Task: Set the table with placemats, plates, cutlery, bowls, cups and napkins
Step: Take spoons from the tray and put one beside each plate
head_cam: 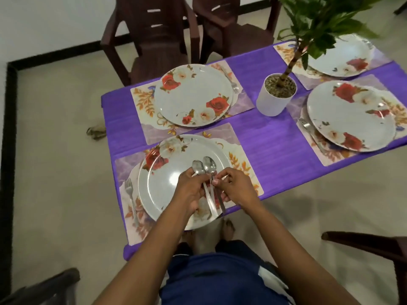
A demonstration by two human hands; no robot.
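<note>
Over the near floral plate (167,186), my left hand (189,190) grips a bunch of metal spoons (203,167), bowls pointing away from me. My right hand (236,186) pinches one spoon handle in that bunch. The plate sits on a floral placemat (244,166) with a fork (131,197) to its left. Three more floral plates lie on placemats: far left (193,95), right (350,115), far right (343,56). A fork (233,83) lies beside the far left plate and another fork (308,130) beside the right plate.
A white pot (273,100) with a green plant stands mid-table on the purple tablecloth (268,139). Dark plastic chairs (154,40) stand behind the table. Further chair parts show at the lower right (363,243) and lower left (44,285). My feet are under the table edge.
</note>
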